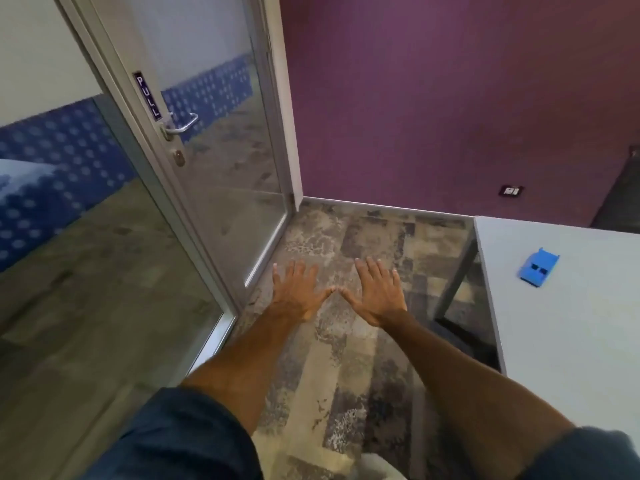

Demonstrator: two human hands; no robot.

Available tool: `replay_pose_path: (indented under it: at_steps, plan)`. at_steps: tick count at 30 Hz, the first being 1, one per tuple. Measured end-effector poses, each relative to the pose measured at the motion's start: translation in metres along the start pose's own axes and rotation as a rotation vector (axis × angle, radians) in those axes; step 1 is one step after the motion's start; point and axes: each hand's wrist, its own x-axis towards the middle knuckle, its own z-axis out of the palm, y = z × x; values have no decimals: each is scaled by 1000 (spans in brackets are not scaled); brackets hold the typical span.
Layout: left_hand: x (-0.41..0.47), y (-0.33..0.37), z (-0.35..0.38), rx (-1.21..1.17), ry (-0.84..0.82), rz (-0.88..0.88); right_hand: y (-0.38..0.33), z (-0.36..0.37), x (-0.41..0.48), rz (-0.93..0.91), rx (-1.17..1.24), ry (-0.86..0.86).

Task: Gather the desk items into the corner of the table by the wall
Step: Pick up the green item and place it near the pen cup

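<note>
My left hand [298, 292] and my right hand [377, 294] are stretched out in front of me over the carpet, palms down, fingers spread, thumb tips almost touching. Neither holds anything. A small blue plastic item [538, 267] lies on the pale grey table [571, 341] at the right, well to the right of my right hand. Only the table's left part is in view.
A glass door [214, 161] with a PULL sign and a metal handle stands at the left. A purple wall [450, 98] with a socket [510, 191] runs behind the table. Patterned carpet [346, 358] covers the floor. The table's dark leg [453, 285] is below its left edge.
</note>
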Motion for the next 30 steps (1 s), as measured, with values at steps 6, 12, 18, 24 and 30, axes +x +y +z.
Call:
replay_pose_path:
  at_steps: [6,12,18,24,30]
  plan:
    - [116,3,-7,-24,16,101,38,2,96,105,-30,-14]
    - [256,24,-19,-53,12,137,90,-5,212,165,-17,2]
    - [373,56,-30,-51,0,219,145,-25,307,230,-39,29]
    - [487,93,-37,-37,-14,317,200,-39,390,344,-43,34]
    - [615,129,-40,16,-23,427,259,-42,485,443,-1,49]
